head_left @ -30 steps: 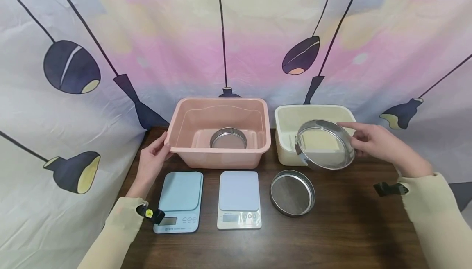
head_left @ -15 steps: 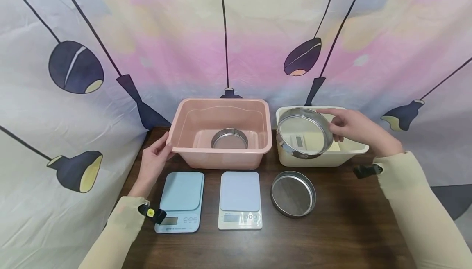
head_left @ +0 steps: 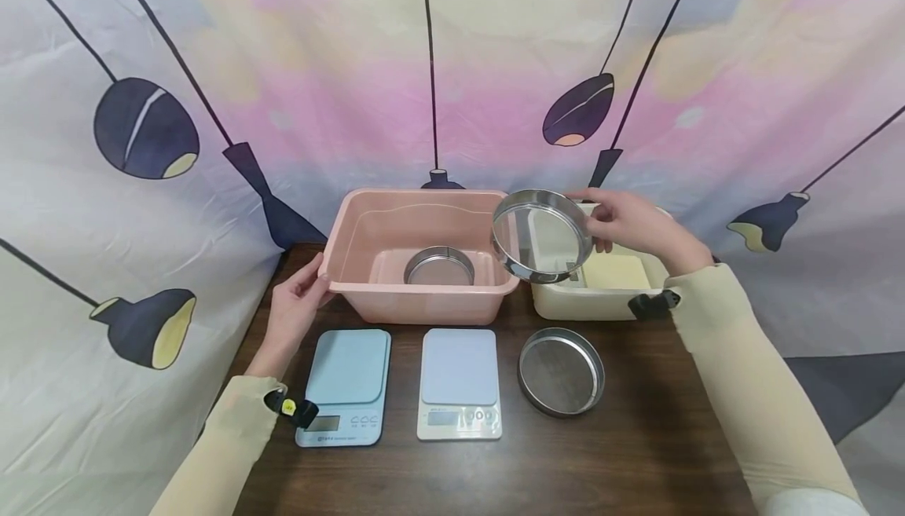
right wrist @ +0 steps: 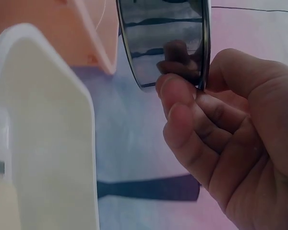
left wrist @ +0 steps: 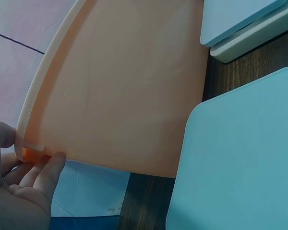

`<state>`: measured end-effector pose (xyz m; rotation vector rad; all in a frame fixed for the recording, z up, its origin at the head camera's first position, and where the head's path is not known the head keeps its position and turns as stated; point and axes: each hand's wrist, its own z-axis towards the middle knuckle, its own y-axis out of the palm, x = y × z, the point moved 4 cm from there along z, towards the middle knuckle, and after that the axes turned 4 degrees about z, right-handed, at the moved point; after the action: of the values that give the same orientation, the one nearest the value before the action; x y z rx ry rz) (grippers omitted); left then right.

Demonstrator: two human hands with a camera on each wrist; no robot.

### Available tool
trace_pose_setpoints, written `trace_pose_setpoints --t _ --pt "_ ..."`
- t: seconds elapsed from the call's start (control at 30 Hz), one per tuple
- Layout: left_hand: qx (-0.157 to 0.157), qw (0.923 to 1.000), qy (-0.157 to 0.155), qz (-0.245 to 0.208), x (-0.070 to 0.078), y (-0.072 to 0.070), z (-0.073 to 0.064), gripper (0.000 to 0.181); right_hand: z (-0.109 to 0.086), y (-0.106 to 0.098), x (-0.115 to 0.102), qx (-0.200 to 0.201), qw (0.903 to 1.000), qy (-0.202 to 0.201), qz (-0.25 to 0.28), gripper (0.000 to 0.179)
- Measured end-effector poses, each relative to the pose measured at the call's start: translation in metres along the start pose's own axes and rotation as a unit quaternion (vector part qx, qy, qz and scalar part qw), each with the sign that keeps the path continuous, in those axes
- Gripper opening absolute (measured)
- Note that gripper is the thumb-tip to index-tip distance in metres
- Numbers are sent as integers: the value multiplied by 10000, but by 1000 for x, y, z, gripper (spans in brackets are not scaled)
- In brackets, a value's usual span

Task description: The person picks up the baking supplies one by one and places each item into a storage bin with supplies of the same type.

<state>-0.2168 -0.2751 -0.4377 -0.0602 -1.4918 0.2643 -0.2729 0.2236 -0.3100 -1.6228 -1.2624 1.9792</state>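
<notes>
My right hand (head_left: 629, 221) pinches the side of a round metal sieve (head_left: 543, 235), tilted above the gap between two basins. In the right wrist view, thumb and fingers grip its shiny rim (right wrist: 165, 38). My left hand (head_left: 291, 308) holds the front left corner of the pink basin (head_left: 424, 304); the left wrist view shows thumb and fingers either side of its lip. Inside that basin lies a smaller sieve (head_left: 440, 271). A third sieve (head_left: 561, 372) rests on the table. Under my right hand stands the cream basin (head_left: 580, 305), partly hidden.
A blue kitchen scale (head_left: 345, 382) and a white one (head_left: 459, 382) lie in front of the pink basin. In the cream basin are a pale yellow flat thing (head_left: 617, 271) and a small grey display. A patterned cloth (head_left: 495, 68) hangs directly behind the basins.
My right hand has carried the sieve leftward and up, from over the cream basin's right front to the pink basin's right edge. My left hand stays at the pink basin's corner.
</notes>
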Motion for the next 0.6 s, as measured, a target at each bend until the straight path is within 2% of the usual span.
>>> trace_pose_setpoints --t 0.23,0.6 --pt "-32 10000 -3 22 1 0 0 53 26 11 -14 28 9999 -109 -20 59" --pt "-19 9999 -6 153 0 0 -1 53 64 25 -33 -304 9994 -27 186 56"
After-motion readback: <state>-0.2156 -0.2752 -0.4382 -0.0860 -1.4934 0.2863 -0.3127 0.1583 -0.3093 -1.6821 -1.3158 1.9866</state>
